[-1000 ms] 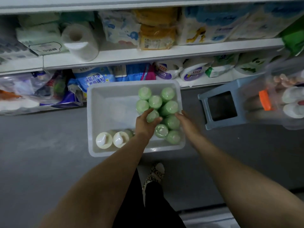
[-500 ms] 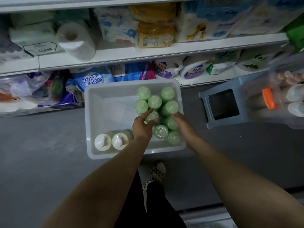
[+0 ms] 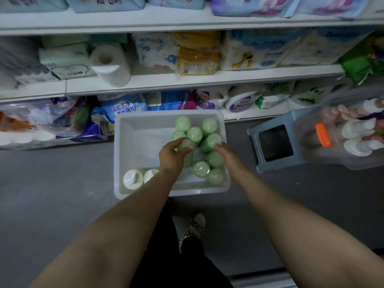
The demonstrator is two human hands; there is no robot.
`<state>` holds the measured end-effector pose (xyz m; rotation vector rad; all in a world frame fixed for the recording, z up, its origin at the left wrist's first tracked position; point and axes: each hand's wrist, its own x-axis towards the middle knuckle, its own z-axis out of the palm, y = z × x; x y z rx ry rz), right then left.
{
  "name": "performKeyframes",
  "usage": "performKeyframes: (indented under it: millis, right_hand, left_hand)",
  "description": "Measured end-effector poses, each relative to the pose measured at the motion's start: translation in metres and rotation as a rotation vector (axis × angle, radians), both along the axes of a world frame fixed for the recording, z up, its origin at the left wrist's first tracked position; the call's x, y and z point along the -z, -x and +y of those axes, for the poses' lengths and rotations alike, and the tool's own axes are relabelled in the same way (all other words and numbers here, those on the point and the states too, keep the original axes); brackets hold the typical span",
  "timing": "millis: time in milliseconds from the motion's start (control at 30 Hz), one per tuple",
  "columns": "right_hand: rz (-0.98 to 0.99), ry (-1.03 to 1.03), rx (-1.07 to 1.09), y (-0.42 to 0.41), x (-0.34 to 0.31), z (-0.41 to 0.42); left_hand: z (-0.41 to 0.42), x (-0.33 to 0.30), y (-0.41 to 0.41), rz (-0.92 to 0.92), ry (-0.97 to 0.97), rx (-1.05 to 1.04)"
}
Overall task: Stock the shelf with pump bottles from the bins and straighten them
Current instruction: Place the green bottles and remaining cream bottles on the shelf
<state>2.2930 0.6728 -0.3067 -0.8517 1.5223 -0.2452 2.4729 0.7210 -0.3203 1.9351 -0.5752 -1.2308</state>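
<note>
Head view: my left hand [image 3: 173,155] has its fingers curled round the cap of one green bottle [image 3: 185,144] in the white bin [image 3: 133,129] on the floor, ready to lift it, I judge. My right hand [image 3: 225,151] touches a neighbouring bottle [image 3: 211,142], fingers fairly straight, likely steadying the upright cluster. The shelf [image 3: 187,80] waits just beyond the bin.

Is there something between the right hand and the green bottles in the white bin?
Nothing visible does. The right hand already touches a green bottle in the white bin, and the left hand grips another green bottle's cap.
</note>
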Motion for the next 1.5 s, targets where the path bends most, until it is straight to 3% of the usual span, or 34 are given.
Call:
performKeyframes:
  millis: [333, 500, 633, 933, 1100, 1500]
  right_hand:
    - [-0.193, 0.074, -0.061, -0.024, -0.105, -0.005]
    - [-0.419, 0.075, -0.033, -0.033, -0.163, -0.009]
    - [-0.542, 0.197, -0.046, -0.040, -0.217, -0.017]
    - [-0.855, 0.230, 0.166, -0.074, -0.307, -0.033]
    - [-0.827, 0.355, 0.193, -0.089, -0.352, -0.050]
    - [-0.815, 0.652, -0.045, -0.153, -0.419, -0.113]
  left_hand:
    - [-0.037, -0.137, -0.024, 0.152, 0.291, 0.037]
    - [-0.059, -0.227, -0.024, 0.129, 0.384, 0.014]
    - [-0.063, -0.294, -0.025, 0.139, 0.474, -0.017]
    - [-0.051, -0.374, -0.028, 0.257, 0.583, 0.076]
    - [-0.044, -0.401, -0.038, 0.222, 0.623, 0.106]
    - [-0.094, -0.461, -0.099, 0.182, 0.749, 0.017]
